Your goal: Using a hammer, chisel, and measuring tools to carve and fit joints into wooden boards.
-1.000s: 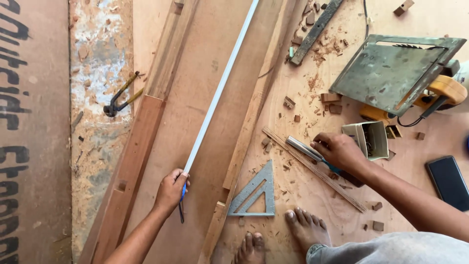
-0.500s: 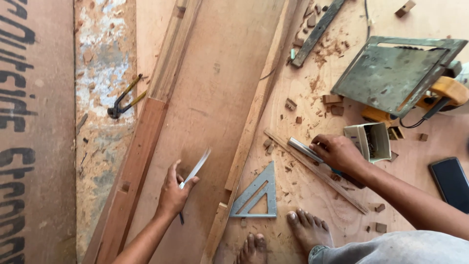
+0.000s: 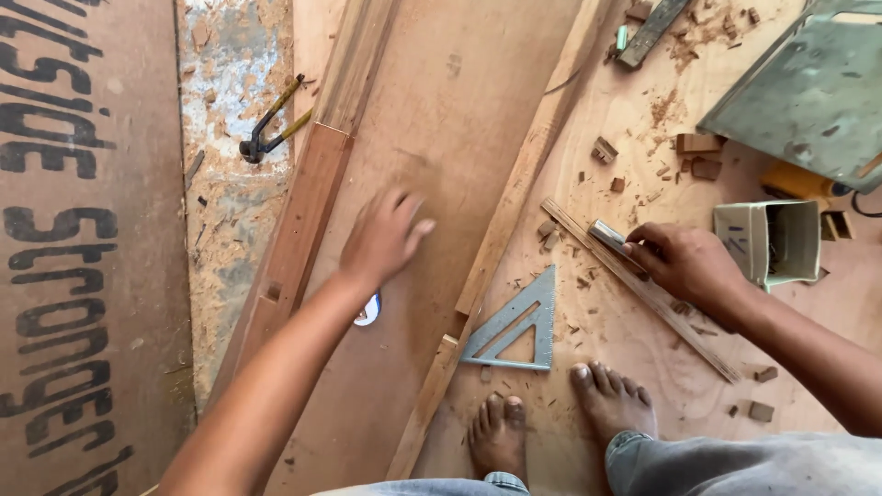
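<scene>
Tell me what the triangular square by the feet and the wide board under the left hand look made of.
The triangular square looks like metal, probably aluminium: dull grey, matte, thin flat edges with a cut-out centre. The wide board under the left hand looks like bare reddish-brown wood, perhaps plywood: smooth, unvarnished and dusty.

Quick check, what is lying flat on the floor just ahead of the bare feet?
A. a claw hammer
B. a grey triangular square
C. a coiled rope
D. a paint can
B: the grey triangular square lies flat among wood chips, just ahead of the bare feet.
</scene>
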